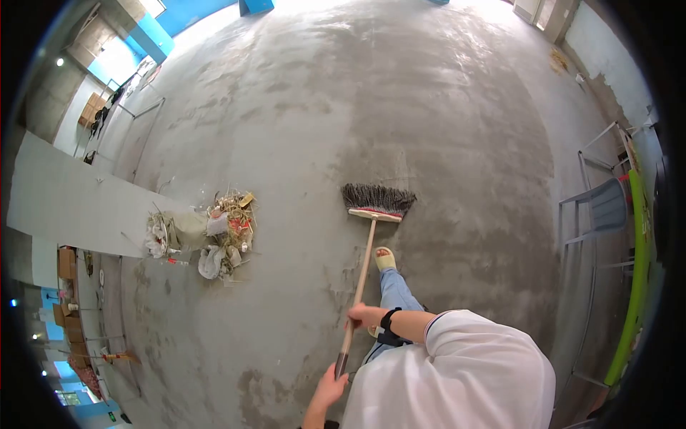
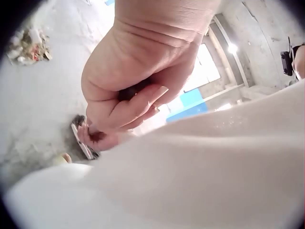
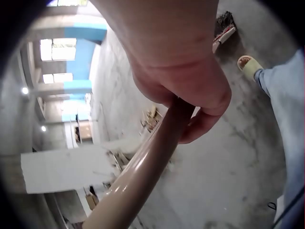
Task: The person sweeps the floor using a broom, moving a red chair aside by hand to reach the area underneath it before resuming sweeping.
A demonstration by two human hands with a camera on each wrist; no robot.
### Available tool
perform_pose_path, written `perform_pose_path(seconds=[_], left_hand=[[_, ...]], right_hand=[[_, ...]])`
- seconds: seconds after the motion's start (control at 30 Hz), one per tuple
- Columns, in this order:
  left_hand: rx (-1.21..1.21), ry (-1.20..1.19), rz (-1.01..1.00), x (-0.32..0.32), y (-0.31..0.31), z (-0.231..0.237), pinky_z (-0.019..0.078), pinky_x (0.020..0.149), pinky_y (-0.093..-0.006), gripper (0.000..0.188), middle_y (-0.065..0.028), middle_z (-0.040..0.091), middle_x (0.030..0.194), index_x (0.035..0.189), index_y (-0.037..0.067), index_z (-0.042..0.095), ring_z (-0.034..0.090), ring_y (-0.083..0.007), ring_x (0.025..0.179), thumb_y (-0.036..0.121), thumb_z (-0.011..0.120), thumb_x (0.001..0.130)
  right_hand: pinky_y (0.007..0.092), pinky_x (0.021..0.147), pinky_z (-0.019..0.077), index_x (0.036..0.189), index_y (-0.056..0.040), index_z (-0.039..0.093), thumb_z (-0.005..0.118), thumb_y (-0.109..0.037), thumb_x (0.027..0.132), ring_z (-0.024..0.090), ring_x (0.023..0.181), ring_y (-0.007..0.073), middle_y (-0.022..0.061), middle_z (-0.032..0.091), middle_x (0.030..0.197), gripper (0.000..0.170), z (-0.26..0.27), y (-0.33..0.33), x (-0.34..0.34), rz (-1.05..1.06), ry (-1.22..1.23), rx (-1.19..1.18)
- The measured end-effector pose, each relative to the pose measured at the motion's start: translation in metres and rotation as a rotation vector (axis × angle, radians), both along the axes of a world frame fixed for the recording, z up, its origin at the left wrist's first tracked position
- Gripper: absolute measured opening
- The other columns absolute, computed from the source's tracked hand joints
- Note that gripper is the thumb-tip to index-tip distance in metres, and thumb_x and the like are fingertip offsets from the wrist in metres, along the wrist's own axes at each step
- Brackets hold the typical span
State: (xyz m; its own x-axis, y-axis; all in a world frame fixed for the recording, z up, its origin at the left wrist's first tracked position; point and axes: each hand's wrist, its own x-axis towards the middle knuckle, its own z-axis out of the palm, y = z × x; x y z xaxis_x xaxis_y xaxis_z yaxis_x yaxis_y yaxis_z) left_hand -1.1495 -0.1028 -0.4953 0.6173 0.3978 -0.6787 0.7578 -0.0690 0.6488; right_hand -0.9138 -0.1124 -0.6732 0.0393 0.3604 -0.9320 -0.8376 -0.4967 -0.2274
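1. Evidently, sweeping is partway along. The broom point(image 1: 364, 269) slants down to the floor point(image 1: 300, 136), with its bristles point(image 1: 379, 193) just ahead of a slipper point(image 1: 384, 258).

2. Grip: the left hand point(image 1: 329, 388) curls round the dark upper end of the handle point(image 3: 145, 164). The right hand point(image 1: 366, 315) wraps it farther down, fingers closed about the shaft.

3. Done, judging by the layout: a mixed pile of litter point(image 1: 230, 232), with crumpled bags point(image 1: 211, 262) in it, lies at the foot of a pale pillar point(image 1: 86, 189), well apart from the broom. Few loose bits show between the two, which suggests that this stretch is largely swept.

4. Left: the pile lies on bare floor, so its removal seems outstanding. A yellowish scatter point(image 1: 559, 61) near the far right wall point(image 1: 614, 64) may also need the broom, though it is too small to identify.

5. Uncertain: dark patches point(image 1: 457, 179) beside the bristles may be damp or stain; the views do not settle which.
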Motion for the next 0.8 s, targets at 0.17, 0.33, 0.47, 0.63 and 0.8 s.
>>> perform_pose_path(seconds=[0.17, 0.33, 0.47, 0.63, 0.8], left_hand=[[0.465, 0.125, 0.023, -0.055, -0.041, 0.03, 0.0483, 0.07, -0.045, 0.044, -0.0203, 0.063, 0.081, 0.12, 0.009, 0.054, 0.062, -0.0391, 0.081, 0.023, 0.062, 0.079], [0.479, 0.12, 0.067, -0.06, -0.052, -0.02, 0.0482, 0.063, -0.0463, 0.035, -0.0206, 0.062, 0.073, 0.11, 0.011, 0.061, 0.062, -0.0398, 0.072, 0.02, 0.065, 0.077], [0.45, 0.067, 0.091, -0.006, -0.046, -0.029, 0.0482, 0.062, -0.0463, 0.035, -0.0216, 0.062, 0.074, 0.11, 0.01, 0.061, 0.062, -0.0399, 0.071, 0.017, 0.066, 0.076], [0.449, 0.007, 0.051, 0.108, 0.005, -0.024, 0.0484, 0.063, -0.0473, 0.032, -0.0231, 0.063, 0.078, 0.108, 0.007, 0.061, 0.061, -0.0426, 0.074, 0.015, 0.064, 0.077], [0.43, -0.099, -0.001, 0.266, 0.046, -0.01, 0.0472, 0.066, -0.049, 0.021, -0.0262, 0.06, 0.077, 0.096, 0.002, 0.058, 0.059, -0.0445, 0.079, 0.015, 0.062, 0.08]], right_hand=[[0.0486, 0.057, 0.0584, 0.107, 0.0036, 0.035, 0.051, 0.0, 0.085, 0.067, 0.066, 0.035, 0.0168, 0.06, 0.08, 0.027, -0.009, -0.012, -0.086, 0.105, 0.07, -0.084], [0.0464, 0.059, 0.0583, 0.111, -0.0022, 0.031, 0.051, -0.003, 0.086, 0.067, 0.069, 0.0324, 0.0159, 0.058, 0.083, 0.033, -0.019, -0.035, -0.086, 0.131, -0.061, -0.054], [0.043, 0.058, 0.0569, 0.113, -0.0041, 0.032, 0.053, -0.002, 0.085, 0.066, 0.067, 0.0275, 0.0144, 0.058, 0.084, 0.035, -0.038, -0.042, -0.044, 0.004, -0.139, 0.078], [0.0357, 0.056, 0.0522, 0.133, -0.0072, 0.028, 0.054, -0.003, 0.083, 0.064, 0.066, 0.0232, 0.0129, 0.06, 0.089, 0.057, -0.03, -0.005, 0.048, -0.254, -0.256, 0.126], [0.0328, 0.073, 0.0523, 0.134, -0.0098, 0.034, 0.053, -0.006, 0.086, 0.064, 0.081, 0.0207, 0.0106, 0.061, 0.097, 0.052, 0.009, -0.003, 0.175, -0.518, -0.232, 0.172]])
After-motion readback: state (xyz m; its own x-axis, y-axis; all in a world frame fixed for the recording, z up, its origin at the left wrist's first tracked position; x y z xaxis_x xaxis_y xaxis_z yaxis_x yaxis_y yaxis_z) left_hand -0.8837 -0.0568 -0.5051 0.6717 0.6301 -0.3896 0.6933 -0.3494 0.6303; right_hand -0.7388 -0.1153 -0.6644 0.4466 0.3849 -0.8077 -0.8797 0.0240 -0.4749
